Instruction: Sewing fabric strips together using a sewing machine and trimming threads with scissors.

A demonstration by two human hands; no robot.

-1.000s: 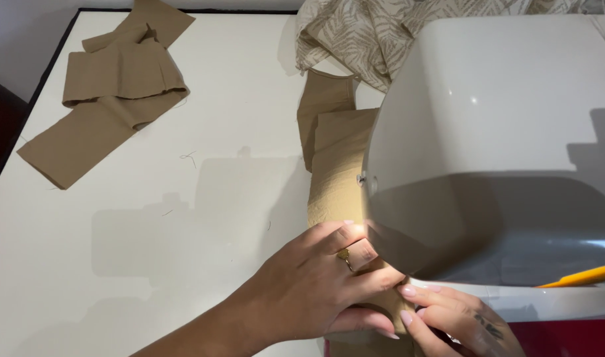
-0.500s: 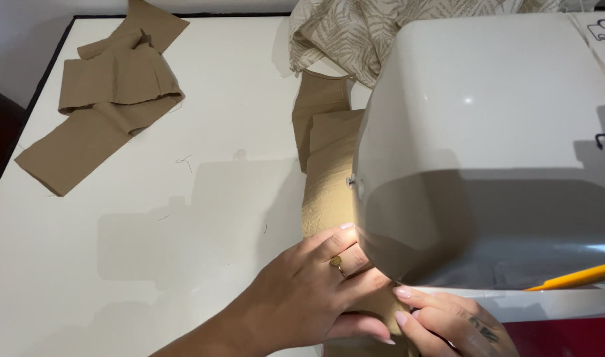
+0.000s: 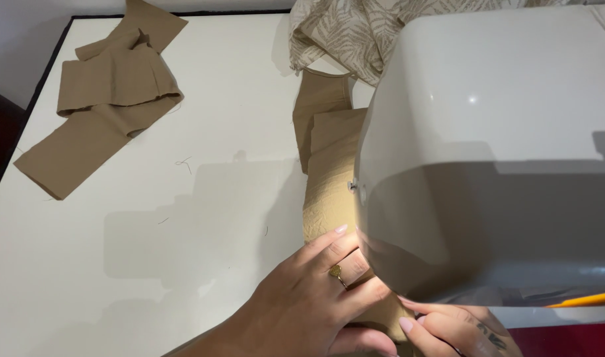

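Tan cloth strip [image 3: 329, 192] lies under a white sewing machine [image 3: 494, 152]; left hand [image 3: 309, 304] presses it flat, right hand [image 3: 454, 330] pinches its near end. Much has passed behind; another tan piece [image 3: 104, 112] waits on the bench [image 3: 203, 218].

A home sewing corner or small tailoring workroom. A white sewing machine [image 3: 494, 152] stands on a white table [image 3: 150, 264], with tan fabric [image 3: 325, 172] running under its left side, more cut tan pieces [image 3: 104, 112] well to its left, and leaf-patterned cloth [image 3: 355, 30] heaped behind it.
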